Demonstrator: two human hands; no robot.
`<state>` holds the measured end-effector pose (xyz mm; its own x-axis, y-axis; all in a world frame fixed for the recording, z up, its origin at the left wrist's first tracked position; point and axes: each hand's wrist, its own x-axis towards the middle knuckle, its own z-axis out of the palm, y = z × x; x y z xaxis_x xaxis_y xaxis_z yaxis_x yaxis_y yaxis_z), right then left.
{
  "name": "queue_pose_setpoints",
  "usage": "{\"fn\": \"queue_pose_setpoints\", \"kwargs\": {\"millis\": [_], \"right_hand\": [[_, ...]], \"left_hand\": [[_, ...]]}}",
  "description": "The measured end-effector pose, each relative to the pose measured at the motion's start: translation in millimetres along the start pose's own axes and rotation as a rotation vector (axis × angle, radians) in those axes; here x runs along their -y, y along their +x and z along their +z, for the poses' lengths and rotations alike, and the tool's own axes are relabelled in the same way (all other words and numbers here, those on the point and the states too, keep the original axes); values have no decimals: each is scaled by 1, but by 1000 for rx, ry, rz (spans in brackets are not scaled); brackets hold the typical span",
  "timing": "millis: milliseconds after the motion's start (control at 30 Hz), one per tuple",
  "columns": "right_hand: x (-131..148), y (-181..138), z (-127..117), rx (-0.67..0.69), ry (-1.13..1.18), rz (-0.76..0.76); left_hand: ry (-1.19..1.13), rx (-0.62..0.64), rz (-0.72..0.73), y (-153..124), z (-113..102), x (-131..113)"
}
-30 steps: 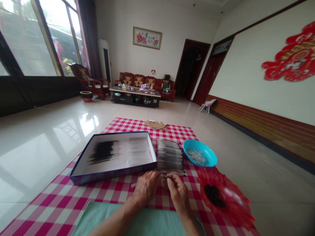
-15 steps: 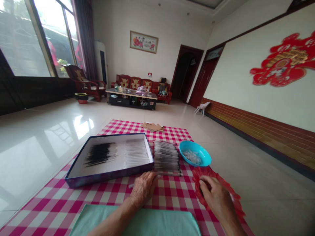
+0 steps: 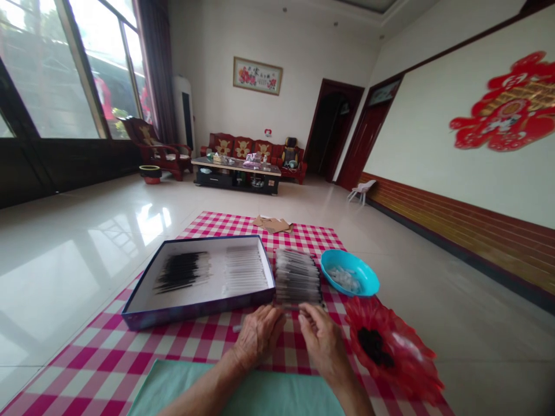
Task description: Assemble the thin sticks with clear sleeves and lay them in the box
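Note:
My left hand [image 3: 261, 332] is closed around the left end of a slim clear pen [image 3: 291, 307], held level just in front of a row of similar pens [image 3: 298, 276]. At that pen's right end, my right hand [image 3: 323, 332] pinches with thumb and forefinger; what sits in its fingertips is too small to make out. Beside my right arm lies a red petal-edged dish [image 3: 410, 346] with small black pieces [image 3: 375, 346] in it. A small clear piece [image 3: 237, 328] lies on the cloth left of my left hand.
A shallow blue-edged box [image 3: 147, 312] at left holds black-ended thin sticks [image 3: 180, 271] and clear tubes [image 3: 246, 270]. A turquoise bowl [image 3: 370, 280] with small clear pieces stands at right. Cardboard scraps [image 3: 274, 225] lie at the back; a green cloth [image 3: 260, 393] lies in front.
My right hand has left the red dish and moved left to the pen's right end, with its fingers pinched. My left hand keeps holding the pen in about the same place.

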<state>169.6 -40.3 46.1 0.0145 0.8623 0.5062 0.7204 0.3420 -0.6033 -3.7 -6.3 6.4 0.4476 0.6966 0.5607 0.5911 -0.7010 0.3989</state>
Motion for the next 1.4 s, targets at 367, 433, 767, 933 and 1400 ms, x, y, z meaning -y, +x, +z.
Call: {"fn": "queue_pose_setpoints", "kwargs": {"millis": [367,433,767,933,1400], "right_hand": [[-11,-13,31,-46,208,142],[-8,-14,29,-112,274,210],[-23,-6,0,-539,639,404],[-20,-6,-3,-593,601,363],[-10,-14,25,-383,660,426]], "left_hand": [[61,56,-12,1,1,-1],[80,63,-31,1,0,-1],[103,53,-43,0,0,-2],[83,-29,-30,0,1,0],[76,30,13,3,-7,-10]]}}
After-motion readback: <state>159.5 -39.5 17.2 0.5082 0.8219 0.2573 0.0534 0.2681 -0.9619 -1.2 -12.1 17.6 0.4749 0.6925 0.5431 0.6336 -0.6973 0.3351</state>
